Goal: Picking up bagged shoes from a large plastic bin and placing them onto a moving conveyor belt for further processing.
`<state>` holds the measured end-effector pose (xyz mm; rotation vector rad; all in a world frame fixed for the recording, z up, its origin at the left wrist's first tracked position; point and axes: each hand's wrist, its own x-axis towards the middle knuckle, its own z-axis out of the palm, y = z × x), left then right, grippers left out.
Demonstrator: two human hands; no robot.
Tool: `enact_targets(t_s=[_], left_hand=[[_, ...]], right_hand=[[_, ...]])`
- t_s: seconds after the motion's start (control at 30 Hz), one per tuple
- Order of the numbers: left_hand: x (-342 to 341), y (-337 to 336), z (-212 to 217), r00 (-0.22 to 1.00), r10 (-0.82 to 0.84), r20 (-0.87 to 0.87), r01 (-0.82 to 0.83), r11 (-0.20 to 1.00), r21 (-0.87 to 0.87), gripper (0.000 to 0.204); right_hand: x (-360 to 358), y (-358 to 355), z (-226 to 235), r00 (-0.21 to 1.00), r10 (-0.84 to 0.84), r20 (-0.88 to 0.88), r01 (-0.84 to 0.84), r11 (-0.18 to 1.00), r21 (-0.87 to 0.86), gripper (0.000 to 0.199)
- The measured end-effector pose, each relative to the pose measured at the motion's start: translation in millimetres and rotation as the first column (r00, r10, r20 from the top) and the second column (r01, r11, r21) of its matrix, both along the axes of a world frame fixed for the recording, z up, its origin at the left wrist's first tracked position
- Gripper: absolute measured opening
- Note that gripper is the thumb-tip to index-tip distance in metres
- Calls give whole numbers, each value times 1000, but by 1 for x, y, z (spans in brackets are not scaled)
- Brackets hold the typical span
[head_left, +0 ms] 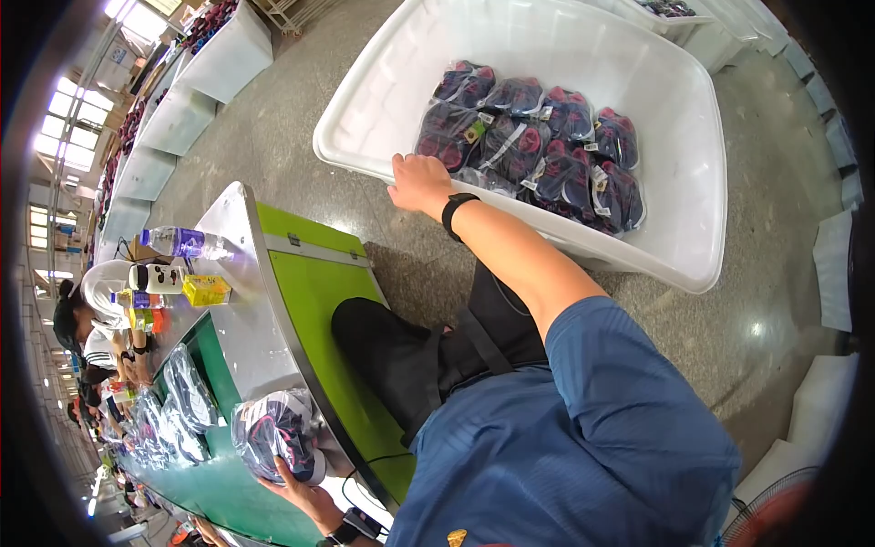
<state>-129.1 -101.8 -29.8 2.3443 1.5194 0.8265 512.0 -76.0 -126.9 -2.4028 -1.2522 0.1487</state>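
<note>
A factory floor of grey concrete, a green conveyor table (319, 301) running along your left. Nearest, your left hand (305, 492) cups a bagged pair of shoes (278, 433) on the belt, fingers wrapped under the bag and closed on it; keep that hold low so the plastic does not slip. Farther out, your right arm stretches straight to the white bin (693, 210), right hand (419, 182) resting on its rim with fingers curled over the edge, holding no bag. More bagged shoes (538, 146) lie piled inside the bin.
</note>
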Motion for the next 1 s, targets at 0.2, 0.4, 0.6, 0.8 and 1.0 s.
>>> enact_targets(t_s=[0.2,0.4,0.6,0.8,1.0], left_hand=[[63,1,21,532,393,750,-2,886,-463,73],[168,-10,62,511,430,745,333,700,-632,72],[244,-12,53,487,417,767,566,519,-641,53],[300,-32,51,540,357,763,611,457,-646,62],[333,-54,70,554,262,790,696,374,-613,77]], right_hand=[[-36,-15,7,995,94,44,-103,927,360,53],[-173,-89,153,640,768,22,-517,408,753,67],[-207,-119,155,697,515,498,-717,490,496,47],[-173,-163,167,716,406,567,-653,676,341,34],[-132,-198,178,792,503,346,-609,693,385,54]])
